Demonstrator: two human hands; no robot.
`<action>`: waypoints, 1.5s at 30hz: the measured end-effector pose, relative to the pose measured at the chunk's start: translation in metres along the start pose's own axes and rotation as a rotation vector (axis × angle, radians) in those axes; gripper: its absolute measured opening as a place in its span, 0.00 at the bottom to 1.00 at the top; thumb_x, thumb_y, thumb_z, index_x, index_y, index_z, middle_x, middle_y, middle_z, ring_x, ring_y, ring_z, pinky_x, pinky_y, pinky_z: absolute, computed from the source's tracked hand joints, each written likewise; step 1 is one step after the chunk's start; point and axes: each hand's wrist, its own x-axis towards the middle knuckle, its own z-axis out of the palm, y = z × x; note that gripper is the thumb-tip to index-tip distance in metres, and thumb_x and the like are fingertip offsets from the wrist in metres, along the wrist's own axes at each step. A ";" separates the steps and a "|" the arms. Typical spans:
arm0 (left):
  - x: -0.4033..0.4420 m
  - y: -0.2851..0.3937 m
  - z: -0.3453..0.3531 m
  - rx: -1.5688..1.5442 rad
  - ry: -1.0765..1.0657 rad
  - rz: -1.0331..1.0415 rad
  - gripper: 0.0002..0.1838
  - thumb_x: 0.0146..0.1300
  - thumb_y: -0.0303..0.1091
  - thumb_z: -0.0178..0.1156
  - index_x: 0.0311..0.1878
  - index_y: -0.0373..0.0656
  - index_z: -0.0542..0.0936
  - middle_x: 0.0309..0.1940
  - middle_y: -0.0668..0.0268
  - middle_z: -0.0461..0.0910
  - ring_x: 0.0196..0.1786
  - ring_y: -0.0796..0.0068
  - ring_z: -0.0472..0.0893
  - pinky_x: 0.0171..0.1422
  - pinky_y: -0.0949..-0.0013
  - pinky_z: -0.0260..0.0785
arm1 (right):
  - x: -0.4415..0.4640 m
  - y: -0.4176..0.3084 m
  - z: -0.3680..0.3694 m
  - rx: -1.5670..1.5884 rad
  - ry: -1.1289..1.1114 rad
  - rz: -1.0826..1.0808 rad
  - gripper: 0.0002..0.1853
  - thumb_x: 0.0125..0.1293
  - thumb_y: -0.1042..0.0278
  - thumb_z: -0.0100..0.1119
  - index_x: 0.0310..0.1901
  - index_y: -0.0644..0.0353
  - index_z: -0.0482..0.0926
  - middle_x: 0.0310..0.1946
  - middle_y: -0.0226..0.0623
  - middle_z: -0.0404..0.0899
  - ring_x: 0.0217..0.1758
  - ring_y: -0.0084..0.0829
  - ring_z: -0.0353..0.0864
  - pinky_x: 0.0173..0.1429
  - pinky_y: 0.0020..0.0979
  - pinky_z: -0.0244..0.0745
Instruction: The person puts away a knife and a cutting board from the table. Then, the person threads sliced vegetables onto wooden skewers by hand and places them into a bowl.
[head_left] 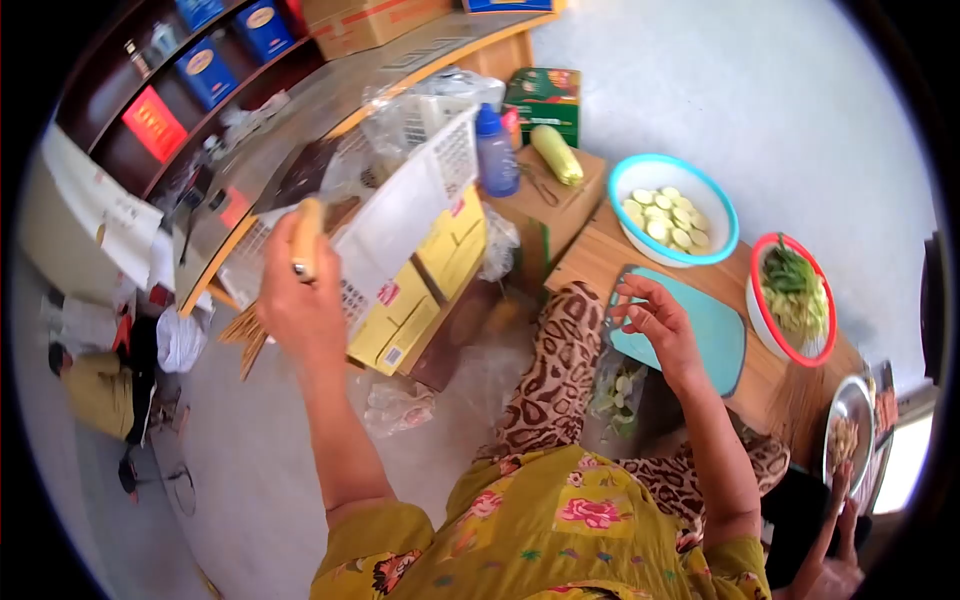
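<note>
My left hand (290, 300) is raised in front of the white plastic crate (415, 190), its fingers wrapped round a wooden-handled tool (307, 240). The tan handle shows a metal end; the rest of the tool cannot be made out. Over the near left part of a light-blue cutting board (700, 330) hovers my right hand (655, 325), empty, with loosely bent fingers apart. Beyond the board, a blue-rimmed bowl (622, 225) holds several pale green round slices (670, 215). To its right, a red-rimmed bowl (829, 315) contains cut greens (795, 290).
A metal bowl (862, 400) stands at right, near another person's hands (830, 570). On a cardboard box (585, 190) lie a pale green gourd (556, 155) and scissors (540, 185), beside a blue bottle (497, 160). Vegetable scraps (622, 390) lie in plastic below the board.
</note>
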 end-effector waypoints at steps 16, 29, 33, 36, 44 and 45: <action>0.009 -0.037 0.012 0.051 -0.147 -0.020 0.17 0.68 0.42 0.55 0.55 0.43 0.77 0.45 0.57 0.82 0.41 0.64 0.83 0.42 0.62 0.74 | -0.130 0.070 -0.162 -0.042 0.541 0.330 0.18 0.69 0.62 0.53 0.57 0.61 0.71 0.48 0.33 0.76 0.46 0.25 0.80 0.47 0.28 0.73; 0.006 -0.075 0.037 0.395 -0.330 0.005 0.19 0.66 0.47 0.54 0.55 0.48 0.75 0.37 0.51 0.81 0.38 0.46 0.79 0.39 0.51 0.69 | -0.127 0.138 -0.163 0.443 0.685 0.672 0.19 0.69 0.64 0.50 0.58 0.63 0.67 0.44 0.40 0.78 0.44 0.34 0.81 0.42 0.33 0.78; 0.004 -0.045 0.030 0.537 -0.375 -0.053 0.21 0.66 0.49 0.54 0.59 0.50 0.73 0.40 0.52 0.81 0.40 0.49 0.80 0.41 0.51 0.69 | -0.125 0.212 -0.158 0.786 0.772 0.777 0.29 0.72 0.57 0.48 0.67 0.64 0.53 0.58 0.48 0.69 0.55 0.44 0.76 0.54 0.43 0.75; -0.003 -0.021 0.023 0.523 -0.204 -0.029 0.22 0.66 0.47 0.55 0.61 0.51 0.72 0.45 0.57 0.78 0.42 0.55 0.80 0.40 0.55 0.70 | -0.102 0.228 -0.144 1.025 0.909 0.665 0.34 0.74 0.54 0.44 0.71 0.63 0.44 0.71 0.52 0.49 0.69 0.51 0.62 0.66 0.50 0.65; -0.059 0.029 0.027 -0.118 -0.290 -0.034 0.15 0.62 0.27 0.60 0.52 0.39 0.78 0.36 0.64 0.74 0.27 0.76 0.70 0.29 0.71 0.62 | -0.069 0.232 -0.136 1.116 1.103 0.565 0.30 0.74 0.54 0.44 0.69 0.63 0.50 0.70 0.51 0.52 0.71 0.48 0.58 0.70 0.51 0.59; -0.070 0.032 0.033 -0.244 -0.362 -0.067 0.13 0.61 0.25 0.60 0.50 0.38 0.79 0.36 0.64 0.74 0.28 0.77 0.70 0.28 0.72 0.62 | -0.072 0.233 -0.137 1.082 1.040 0.526 0.26 0.74 0.55 0.45 0.65 0.63 0.55 0.66 0.50 0.58 0.67 0.48 0.62 0.69 0.51 0.61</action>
